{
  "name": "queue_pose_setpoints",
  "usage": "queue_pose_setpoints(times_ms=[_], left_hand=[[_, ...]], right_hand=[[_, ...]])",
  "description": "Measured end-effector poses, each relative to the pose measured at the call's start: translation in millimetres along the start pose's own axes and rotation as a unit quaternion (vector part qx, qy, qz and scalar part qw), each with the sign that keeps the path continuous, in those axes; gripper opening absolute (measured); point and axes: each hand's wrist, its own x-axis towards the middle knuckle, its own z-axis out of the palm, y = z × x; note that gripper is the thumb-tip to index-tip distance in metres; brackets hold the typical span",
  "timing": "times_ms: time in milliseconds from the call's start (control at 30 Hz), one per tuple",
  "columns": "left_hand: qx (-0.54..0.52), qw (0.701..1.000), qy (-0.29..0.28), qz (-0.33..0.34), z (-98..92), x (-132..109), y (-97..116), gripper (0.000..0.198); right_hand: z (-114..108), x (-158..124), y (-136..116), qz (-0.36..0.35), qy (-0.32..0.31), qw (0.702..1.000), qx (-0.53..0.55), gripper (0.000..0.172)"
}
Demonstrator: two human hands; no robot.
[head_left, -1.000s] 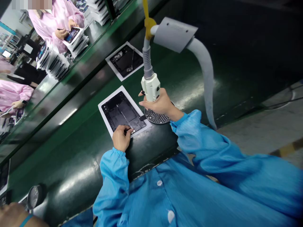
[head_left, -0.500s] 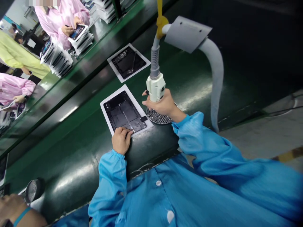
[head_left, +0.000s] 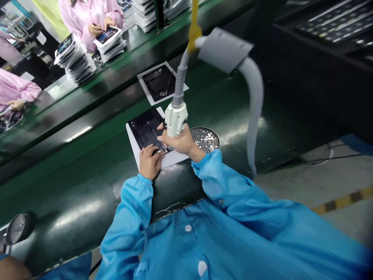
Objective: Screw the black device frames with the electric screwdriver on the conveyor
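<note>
A black tablet back shell (head_left: 145,127) lies on a white sheet (head_left: 132,142) on the dark belt in front of me. My left hand (head_left: 149,161) rests on the shell's near edge with its fingers curled and pressed down on it. My right hand (head_left: 178,141) is wrapped round the white handle of a hanging electric screwdriver (head_left: 175,115), held over the shell's near right corner, close to my left fingers. A grey hose (head_left: 178,83) runs up from the tool. Just right of my right hand stands a round screw dish (head_left: 207,139).
A second shell on a white sheet (head_left: 161,82) lies farther along the belt. Stacks of trays (head_left: 76,66) stand beyond the green rail, where people in pink coats handle tablets. A grey padded arm (head_left: 253,97) curves down at the right. A round lens (head_left: 16,228) sits at the lower left.
My right hand has carried the screwdriver left, off the screw dish and onto the shell beside my left hand. The dish now shows fully. My left hand has stayed put.
</note>
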Motion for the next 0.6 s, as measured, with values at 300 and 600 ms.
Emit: queue_pose_setpoints(times_ms=[300, 600], left_hand=[[-0.007, 1.000, -0.014, -0.002, 0.5, -2.5, 3.0, 0.019], [-0.009, 1.000, -0.027, -0.005, -0.6, -1.8, 5.8, 0.021]], right_hand=[[13.1, -5.7, 19.2, 0.038, -0.008, 0.999, -0.005, 0.022], [14.4, -12.6, 33.8, -0.003, -0.021, 0.997, -0.073, 0.021]])
